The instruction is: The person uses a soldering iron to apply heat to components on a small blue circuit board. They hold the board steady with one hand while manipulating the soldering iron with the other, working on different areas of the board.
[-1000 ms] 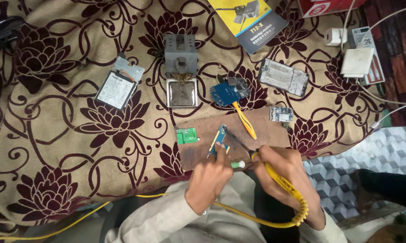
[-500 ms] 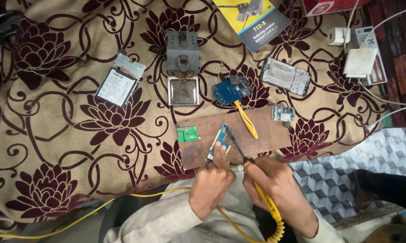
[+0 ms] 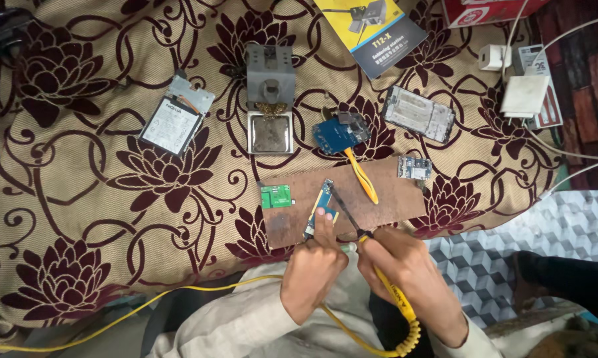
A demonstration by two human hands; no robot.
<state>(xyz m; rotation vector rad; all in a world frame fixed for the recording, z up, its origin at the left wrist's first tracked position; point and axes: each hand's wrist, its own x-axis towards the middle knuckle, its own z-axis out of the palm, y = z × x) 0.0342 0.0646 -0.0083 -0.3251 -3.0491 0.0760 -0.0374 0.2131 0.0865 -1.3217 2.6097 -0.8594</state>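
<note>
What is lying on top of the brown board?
On the brown board lie a small green circuit board, a narrow blue circuit strip pinned by the left hand, and an orange-handled tool. The hands cover the board's near edge.

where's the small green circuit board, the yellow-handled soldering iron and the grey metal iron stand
small green circuit board (image 3: 276, 196), head view, centre of its face
yellow-handled soldering iron (image 3: 392, 292), head view, mid handle
grey metal iron stand (image 3: 270, 73), head view, upper block
</note>
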